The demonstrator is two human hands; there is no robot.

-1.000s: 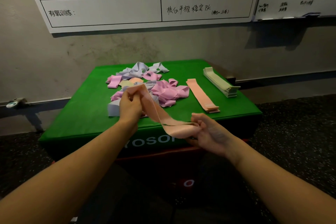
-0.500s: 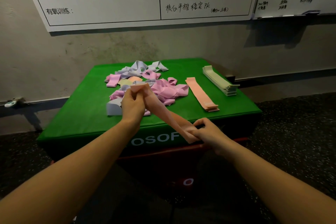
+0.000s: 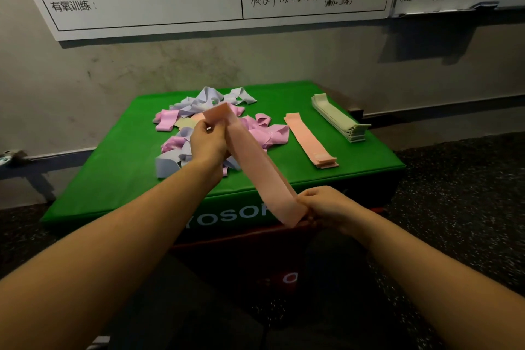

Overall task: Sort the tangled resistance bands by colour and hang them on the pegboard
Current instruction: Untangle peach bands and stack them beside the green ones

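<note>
Head view: whiteboard cut off by the upper frame edge, its writing only partly legible. At centre left, the tangled pile of pink and lilac bands lies on the green bench, partly hidden behind the left hand. That grip is curled round the upper end of a peach band, drawn taut and flat, slanting down to the right hand, whose grip pinches the lower end; its fingertips are concealed. Right of centre, a stack of peach bands; further right, a stack of pale green bands, both flat.
</note>
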